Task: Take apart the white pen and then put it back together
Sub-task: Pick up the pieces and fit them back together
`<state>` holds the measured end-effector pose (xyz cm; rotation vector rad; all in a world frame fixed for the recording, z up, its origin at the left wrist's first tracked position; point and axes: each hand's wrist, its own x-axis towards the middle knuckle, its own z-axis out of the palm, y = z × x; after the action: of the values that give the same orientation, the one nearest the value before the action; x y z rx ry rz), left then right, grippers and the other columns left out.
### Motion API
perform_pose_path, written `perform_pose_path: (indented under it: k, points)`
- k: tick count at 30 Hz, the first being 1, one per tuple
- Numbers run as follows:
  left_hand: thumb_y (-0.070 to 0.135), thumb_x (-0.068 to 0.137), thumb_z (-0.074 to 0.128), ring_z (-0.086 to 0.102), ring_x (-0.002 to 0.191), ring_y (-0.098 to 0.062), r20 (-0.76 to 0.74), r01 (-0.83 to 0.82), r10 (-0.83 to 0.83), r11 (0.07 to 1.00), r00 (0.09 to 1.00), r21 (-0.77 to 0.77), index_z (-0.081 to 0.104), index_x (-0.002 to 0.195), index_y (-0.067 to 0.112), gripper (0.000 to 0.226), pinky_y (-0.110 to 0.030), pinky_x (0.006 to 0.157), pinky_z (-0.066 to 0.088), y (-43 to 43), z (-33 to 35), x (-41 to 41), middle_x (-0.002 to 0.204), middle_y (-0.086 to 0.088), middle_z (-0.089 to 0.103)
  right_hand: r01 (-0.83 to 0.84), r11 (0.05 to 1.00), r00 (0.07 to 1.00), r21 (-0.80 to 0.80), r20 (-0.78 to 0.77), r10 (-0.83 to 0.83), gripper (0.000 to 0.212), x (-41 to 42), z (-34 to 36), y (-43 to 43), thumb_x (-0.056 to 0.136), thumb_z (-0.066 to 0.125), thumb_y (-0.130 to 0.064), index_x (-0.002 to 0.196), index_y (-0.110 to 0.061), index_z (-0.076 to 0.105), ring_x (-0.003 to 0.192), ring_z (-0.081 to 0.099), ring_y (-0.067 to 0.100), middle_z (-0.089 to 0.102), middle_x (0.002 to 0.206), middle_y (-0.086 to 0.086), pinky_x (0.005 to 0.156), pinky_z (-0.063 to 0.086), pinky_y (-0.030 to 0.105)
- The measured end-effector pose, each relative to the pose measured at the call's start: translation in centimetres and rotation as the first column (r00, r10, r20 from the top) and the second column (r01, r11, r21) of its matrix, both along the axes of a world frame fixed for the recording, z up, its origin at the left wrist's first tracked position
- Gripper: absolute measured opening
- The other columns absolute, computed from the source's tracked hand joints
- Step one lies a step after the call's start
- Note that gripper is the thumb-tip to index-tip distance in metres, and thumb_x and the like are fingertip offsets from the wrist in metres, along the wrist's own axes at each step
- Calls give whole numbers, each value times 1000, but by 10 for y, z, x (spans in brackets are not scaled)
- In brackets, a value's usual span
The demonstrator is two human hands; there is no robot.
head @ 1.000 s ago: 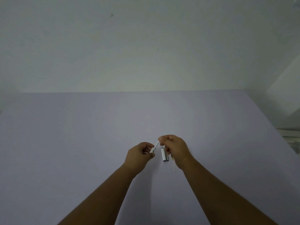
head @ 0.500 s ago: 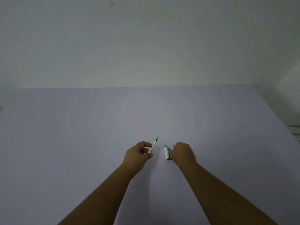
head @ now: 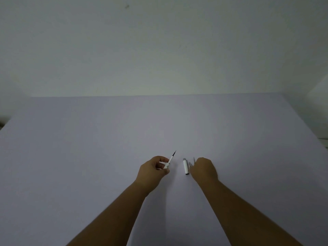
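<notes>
My left hand (head: 152,170) is closed around the white pen body (head: 168,164), and its refill with a dark tip (head: 173,156) sticks out up and to the right. A white pen cap (head: 186,166) with a grey end lies on the table just right of it. My right hand (head: 203,168) rests palm down beside the cap, over two small grey pen parts (head: 190,164) that lie on the table. Its fingertips are hidden, so I cannot tell whether they grip a part.
The work surface is a wide pale lilac table (head: 88,148) against a plain whitish wall (head: 159,50). The table's right edge (head: 308,125) runs diagonally at the far right.
My right hand let go of the refill tip and dropped to the table beside the cap. My left hand kept hold of the pen body, now with the refill exposed.
</notes>
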<state>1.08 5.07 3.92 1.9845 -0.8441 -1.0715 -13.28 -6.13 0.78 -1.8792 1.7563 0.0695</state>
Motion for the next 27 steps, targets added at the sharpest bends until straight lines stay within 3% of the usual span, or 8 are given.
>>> perform_pose_path:
  k: [2, 4, 7, 9, 11, 20, 27]
  points:
    - [20, 82, 69, 60, 74, -10, 3, 1, -1, 1000, 1000, -2, 66, 96, 31, 18, -24, 63, 50, 1, 1, 0, 80, 4, 65, 76, 997, 993, -15, 93, -74, 25, 1, 4, -1, 88, 57, -27, 88, -4, 65, 73, 60, 25, 67, 85, 12, 60, 42, 26]
    - [21, 82, 68, 60, 74, -10, 11, 3, -3, 1000, 1000, -4, 66, 96, 31, 18, -23, 62, 50, 2, 3, 1, 81, 4, 66, 169, 986, 941, -11, 300, -158, 19, 3, 11, -5, 83, 60, -28, 80, -9, 64, 66, 54, 19, 60, 71, 3, 55, 40, 25]
    - [21, 83, 68, 59, 73, -10, 18, 11, -10, 1000, 1000, -9, 65, 96, 31, 17, -21, 60, 49, 2, 7, 0, 81, 5, 65, 264, 951, 682, 162, 665, -303, 9, 10, 31, -9, 81, 61, -23, 84, -16, 66, 60, 51, 15, 61, 71, 0, 53, 41, 24]
    - [21, 83, 68, 59, 73, -9, 19, 14, -14, 1000, 1000, -13, 64, 96, 32, 17, -20, 59, 49, 0, 10, -2, 81, 5, 65, 239, 927, 510, 288, 775, -373, 7, 14, 44, -9, 84, 62, -21, 88, -20, 66, 59, 51, 12, 65, 79, 3, 54, 44, 25]
    - [20, 84, 68, 58, 71, -9, 20, 17, -16, 1000, 1000, -19, 64, 96, 32, 18, -19, 57, 48, -1, 14, -3, 82, 5, 64, 189, 920, 422, 344, 817, -393, 5, 18, 55, -7, 84, 63, -17, 87, -20, 67, 60, 51, 12, 67, 81, 4, 53, 44, 24]
    - [21, 83, 68, 58, 70, -7, 61, 31, -28, 999, 998, -37, 62, 93, 34, 17, -15, 57, 45, -4, 25, -9, 79, 8, 64, 87, 962, 565, 260, 782, -263, 6, 14, 65, 6, 78, 65, -16, 81, -20, 69, 64, 57, 12, 72, 83, 4, 58, 49, 26]
    - [20, 79, 71, 56, 65, -5, 85, 8, -5, 999, 996, -38, 63, 84, 31, 15, -15, 53, 41, 0, 27, -12, 74, 11, 63, 3, 960, 583, 281, 779, -230, 6, 6, 62, 14, 75, 67, -16, 74, -21, 70, 64, 56, 13, 70, 76, 1, 55, 47, 26]
